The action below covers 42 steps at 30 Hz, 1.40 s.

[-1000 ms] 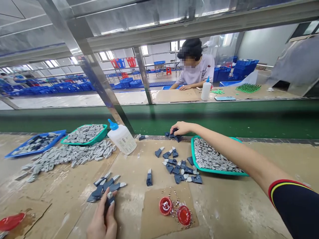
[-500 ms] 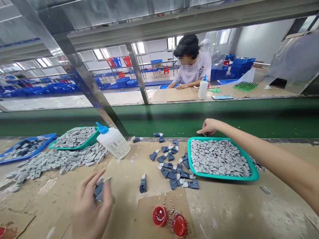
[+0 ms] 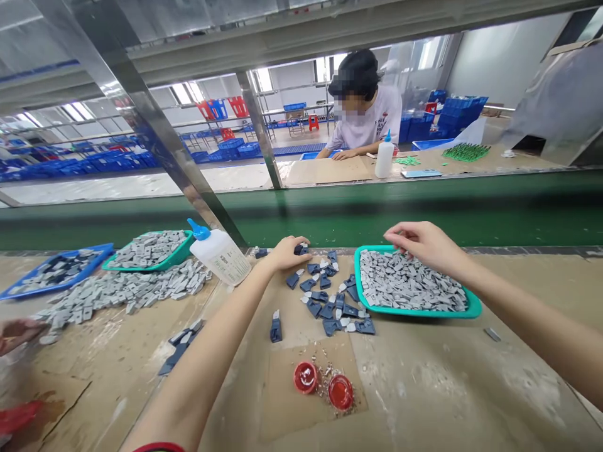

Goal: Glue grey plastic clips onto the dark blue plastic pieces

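My left hand (image 3: 288,252) reaches to the far edge of the work table, its fingers closed round a dark blue plastic piece (image 3: 301,249). Loose dark blue pieces with light grey tips (image 3: 325,307) lie scattered just in front of it. Above the back of a green basket (image 3: 473,312) heaped with small grey parts (image 3: 414,282), my right hand (image 3: 419,242) is curled, thumb and fingers pressed together. Whatever it may pinch is hidden. More dark blue pieces (image 3: 176,351) lie in a small group beside my left forearm.
A white glue bottle with blue nozzle (image 3: 223,260) leans left of my hand. Two red caps (image 3: 340,392) sit on cardboard (image 3: 282,420). Grey parts (image 3: 127,289) pile at left near another person's hand (image 3: 19,336). Beyond the green belt (image 3: 330,216) sits a co-worker (image 3: 365,119).
My left hand has left dark blue pieces at the left and reached forward to the table's far edge. My right hand has drawn back from the belt edge to above the basket. Another person's hand appears at left.
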### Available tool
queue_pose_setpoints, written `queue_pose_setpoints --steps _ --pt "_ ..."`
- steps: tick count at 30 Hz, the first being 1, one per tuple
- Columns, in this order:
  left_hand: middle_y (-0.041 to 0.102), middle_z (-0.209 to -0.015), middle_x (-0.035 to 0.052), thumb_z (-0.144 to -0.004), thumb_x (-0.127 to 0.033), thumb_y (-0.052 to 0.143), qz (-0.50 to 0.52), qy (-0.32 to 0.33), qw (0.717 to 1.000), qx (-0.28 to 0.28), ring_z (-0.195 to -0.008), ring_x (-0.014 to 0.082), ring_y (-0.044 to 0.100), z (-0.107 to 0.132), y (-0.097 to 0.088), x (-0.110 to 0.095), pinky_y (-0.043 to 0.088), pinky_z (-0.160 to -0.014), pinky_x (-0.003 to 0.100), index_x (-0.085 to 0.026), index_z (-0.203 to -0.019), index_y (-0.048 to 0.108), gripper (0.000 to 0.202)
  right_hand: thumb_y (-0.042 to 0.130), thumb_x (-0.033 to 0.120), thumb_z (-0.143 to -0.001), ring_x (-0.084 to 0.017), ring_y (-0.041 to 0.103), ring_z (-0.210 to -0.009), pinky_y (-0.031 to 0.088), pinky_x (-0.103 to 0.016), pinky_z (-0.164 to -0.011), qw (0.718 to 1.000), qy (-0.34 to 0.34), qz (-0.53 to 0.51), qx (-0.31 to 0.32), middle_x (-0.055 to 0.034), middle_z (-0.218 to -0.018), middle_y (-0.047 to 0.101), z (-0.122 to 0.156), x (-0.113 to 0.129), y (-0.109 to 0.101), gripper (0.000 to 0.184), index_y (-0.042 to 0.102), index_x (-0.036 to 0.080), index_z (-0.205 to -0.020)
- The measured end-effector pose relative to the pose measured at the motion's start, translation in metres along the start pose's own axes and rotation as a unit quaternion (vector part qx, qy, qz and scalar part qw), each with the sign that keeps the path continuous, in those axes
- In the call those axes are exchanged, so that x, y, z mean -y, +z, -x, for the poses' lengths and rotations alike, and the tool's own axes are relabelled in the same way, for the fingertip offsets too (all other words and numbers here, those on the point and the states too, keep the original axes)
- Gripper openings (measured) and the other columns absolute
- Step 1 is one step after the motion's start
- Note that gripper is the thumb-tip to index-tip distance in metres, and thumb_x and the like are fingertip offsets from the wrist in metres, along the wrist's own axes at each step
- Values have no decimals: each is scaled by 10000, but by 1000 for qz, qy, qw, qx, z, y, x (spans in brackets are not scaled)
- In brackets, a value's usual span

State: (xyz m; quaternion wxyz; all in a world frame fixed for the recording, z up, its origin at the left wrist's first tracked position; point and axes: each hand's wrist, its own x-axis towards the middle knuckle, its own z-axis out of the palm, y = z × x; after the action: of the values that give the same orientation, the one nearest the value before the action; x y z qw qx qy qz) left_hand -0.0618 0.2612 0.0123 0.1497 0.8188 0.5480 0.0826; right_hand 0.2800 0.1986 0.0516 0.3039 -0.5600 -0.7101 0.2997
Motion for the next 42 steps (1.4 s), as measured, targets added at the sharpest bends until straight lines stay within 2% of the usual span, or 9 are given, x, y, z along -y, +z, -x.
queue_pose_setpoints --steps 6,10,16,20,28,31,36,39,42 --pt "666 -1152 77 -869 -505 487 31 0 999 29 -997 233 621 37 -1 -14 467 -881 306 -234 -1286 591 509 730 523 -728 -229 658 -702 531 -317 -612 972 153 -180 21 -94 -802 726 138 13 27 415 737 188 -971" --pt "681 -1123 76 -889 -436 475 18 -61 998 -16 -924 206 640 70 -9 -23 474 -824 292 -208 -1323 525 493 766 511 -689 -205 656 -687 524 -275 -605 928 245 -280 15 -101 -758 732 192 20 70 378 729 157 -817" --pt "691 -848 135 -708 -658 610 -8 -199 979 -40 -826 301 637 140 -1 -44 447 -689 347 -130 -989 615 598 764 495 -689 -162 600 -601 470 -254 -550 919 220 -326 5 -59 -644 688 193 46 122 354 710 151 -753" --pt "692 -773 94 -649 -453 738 38 -223 974 12 -767 270 641 159 13 -51 430 -636 315 -162 -840 624 366 791 478 -655 -167 609 -598 455 -265 -564 923 205 -325 27 -74 -646 700 183 60 137 348 700 148 -713" --pt "694 -1017 115 -860 -331 542 179 -208 959 -65 -885 219 664 196 7 -51 511 -768 326 -152 -1082 615 295 802 493 -618 -141 552 -535 411 -257 -519 926 205 -315 31 -58 -593 669 186 51 143 368 672 152 -664" --pt "680 -1091 98 -860 -401 573 336 -186 905 -182 -981 203 652 220 13 -64 524 -821 305 -178 -1121 605 345 802 493 -621 -149 568 -562 425 -263 -546 927 202 -315 35 -65 -607 677 185 50 146 368 670 151 -664" --pt "682 -1097 66 -748 -334 750 601 -187 711 -314 -975 173 653 254 40 -96 548 -785 258 -210 -1089 646 378 807 493 -631 -155 583 -596 441 -265 -582 919 214 -327 50 -68 -630 684 184 50 147 374 670 148 -684" --pt "709 -1001 34 -708 -236 790 640 -187 671 -325 -947 152 672 264 56 -117 544 -820 233 -210 -998 680 311 804 489 -651 -120 538 -544 394 -231 -523 907 226 -349 62 -44 -611 668 185 48 138 371 666 149 -706" --pt "740 -930 30 -696 -176 793 641 -172 675 -322 -938 164 695 265 64 -141 545 -860 246 -203 -896 701 221 787 481 -691 -95 505 -529 353 -206 -496 901 215 -371 63 -28 -629 669 190 53 123 350 655 158 -724"
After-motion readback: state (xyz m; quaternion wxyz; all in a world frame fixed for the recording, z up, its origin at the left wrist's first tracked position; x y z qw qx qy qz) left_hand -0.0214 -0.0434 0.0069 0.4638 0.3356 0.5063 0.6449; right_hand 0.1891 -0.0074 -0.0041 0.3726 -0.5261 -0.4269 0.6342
